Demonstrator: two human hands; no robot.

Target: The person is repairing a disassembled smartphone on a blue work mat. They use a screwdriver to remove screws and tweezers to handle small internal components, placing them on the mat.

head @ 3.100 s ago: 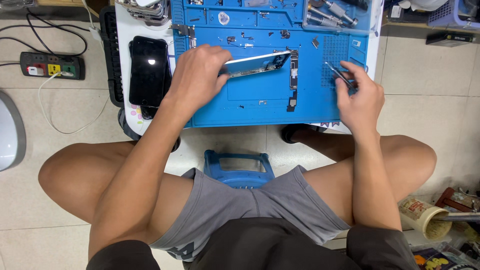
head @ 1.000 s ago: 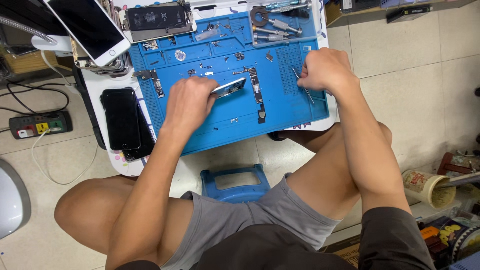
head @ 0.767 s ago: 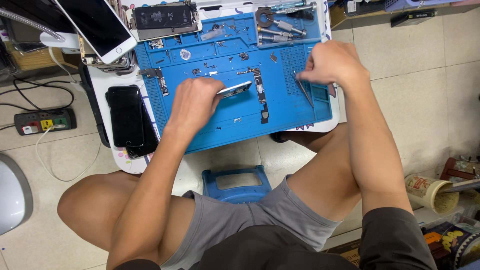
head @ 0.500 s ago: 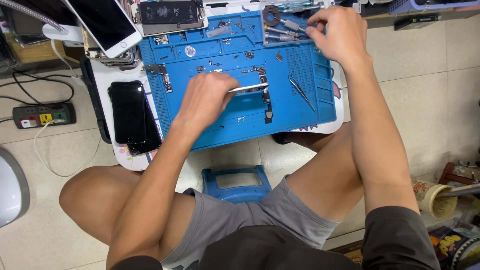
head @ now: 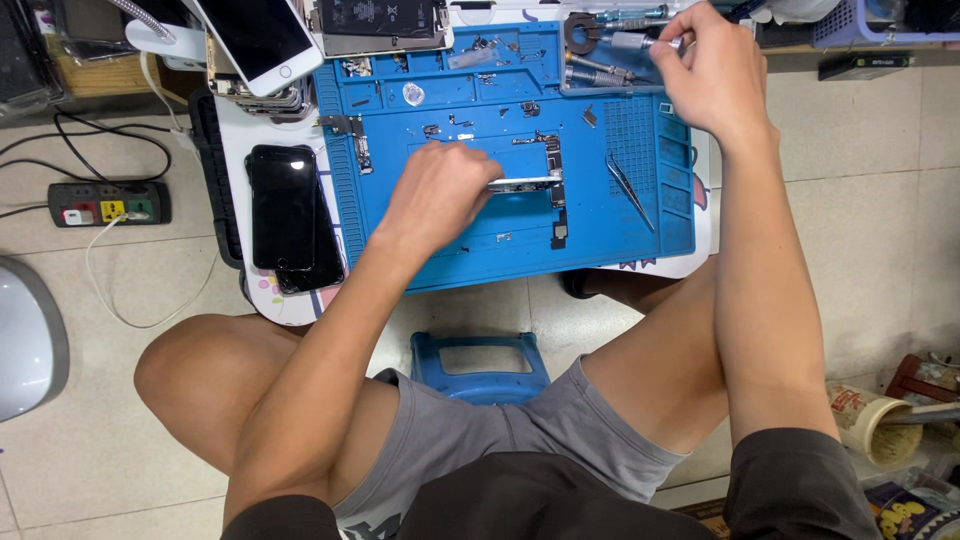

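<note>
Phone frame (head: 525,184) pinned under left hand (head: 440,195); right hand (head: 715,70) grips screwdriver (head: 640,42); tweezers (head: 630,190) beside.

Blue mat (head: 480,225), black phone (head: 285,207), grey shorts (head: 480,440).

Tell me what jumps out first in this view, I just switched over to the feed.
The bright blue work mat fills the upper middle, strewn with small metal parts. The left hand presses down on a slim silver circuit board at its centre, while the right hand is up at the far right corner, fingers on a metal screwdriver. A dark phone lies left of the mat, and tweezers rest on its right side.
</note>
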